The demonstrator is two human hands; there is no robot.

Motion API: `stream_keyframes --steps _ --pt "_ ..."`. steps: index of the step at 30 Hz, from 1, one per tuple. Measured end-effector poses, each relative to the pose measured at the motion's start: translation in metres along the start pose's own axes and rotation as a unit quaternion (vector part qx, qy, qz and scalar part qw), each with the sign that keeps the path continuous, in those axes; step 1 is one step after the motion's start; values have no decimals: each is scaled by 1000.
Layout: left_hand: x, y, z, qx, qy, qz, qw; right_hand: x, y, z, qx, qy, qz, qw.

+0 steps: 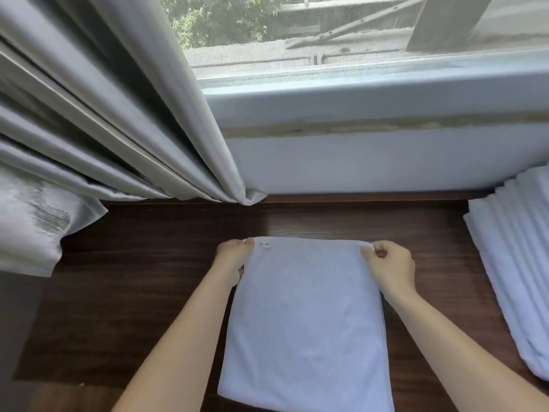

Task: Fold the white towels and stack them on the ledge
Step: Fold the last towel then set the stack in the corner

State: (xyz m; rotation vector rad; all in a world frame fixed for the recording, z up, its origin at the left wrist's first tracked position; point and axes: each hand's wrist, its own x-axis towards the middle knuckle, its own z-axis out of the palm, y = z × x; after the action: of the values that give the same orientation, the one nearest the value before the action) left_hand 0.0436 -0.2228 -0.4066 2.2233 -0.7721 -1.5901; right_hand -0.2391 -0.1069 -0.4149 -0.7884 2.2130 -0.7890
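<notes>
— What has she got hold of there?

— The far edge of the towel. The left hand pinches the far left corner, fingers curled round the hem, just beside a small pinkish tag. The right hand pinches the far right corner the same way, thumb and fingertips tight on the cloth.

— And where does the towel sit?

— Flat on the dark wooden ledge, already doubled over by the look of it, running from those two corners back toward the person.

— Will it be awkward to handle?

— I'd judge not. It looks light, soft and limp, so it will sag wherever it isn't held. The corners are the right place to take it: both together keep the edge straight, and the fabric should drape rather than slip.

— Anything else near the towel?

— A stack of folded towels lies to its right, well apart. A heap of crumpled white cloth lies to its left, under the grey curtain. Beyond the towel, the window.
</notes>
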Motion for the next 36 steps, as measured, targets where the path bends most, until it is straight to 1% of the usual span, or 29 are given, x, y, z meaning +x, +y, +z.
stream_keyframes --steps 1,3,5,7,9,12,14,17,21,26,29,31,36 --pt "1 1 -1 -2 -16 -14 1000 0 1 -2 6 2 -4 1000" --pt "4 0 -3 -9 -38 -14 999 -1 3 -5 26 -7 -8 1000" --pt "3 -5 -6 -20 -39 14 999 -4 2 -8 53 -19 -10 998" --pt "-4 -10 -8 -31 -23 72 997 -8 1 -11 87 -24 -13 996" --pt "-19 -13 -13 -24 -13 151 988 -12 -1 -17 123 -21 -18 992" --pt "-45 -17 -27 -31 5 264 964 -23 -5 -33 178 -12 -41 983" --pt "-62 -17 -40 -43 4 320 947 -33 -11 -48 208 -6 -64 976" --pt "-84 -17 -62 -42 -6 371 928 -50 -24 -74 209 -3 -119 971" --pt "-119 -12 -89 -48 -2 430 902 -68 -39 -105 196 -6 -184 963" --pt "-149 -5 -104 -58 6 488 871 -83 -57 -123 216 -3 -225 950" --pt "-152 2 -109 -59 8 496 866 -86 -69 -128 226 4 -241 944" --pt "-149 8 -113 -20 22 498 867 -84 -75 -131 201 9 -243 949" --pt "-153 35 -110 84 58 497 862 -68 -94 -141 97 16 -252 963"
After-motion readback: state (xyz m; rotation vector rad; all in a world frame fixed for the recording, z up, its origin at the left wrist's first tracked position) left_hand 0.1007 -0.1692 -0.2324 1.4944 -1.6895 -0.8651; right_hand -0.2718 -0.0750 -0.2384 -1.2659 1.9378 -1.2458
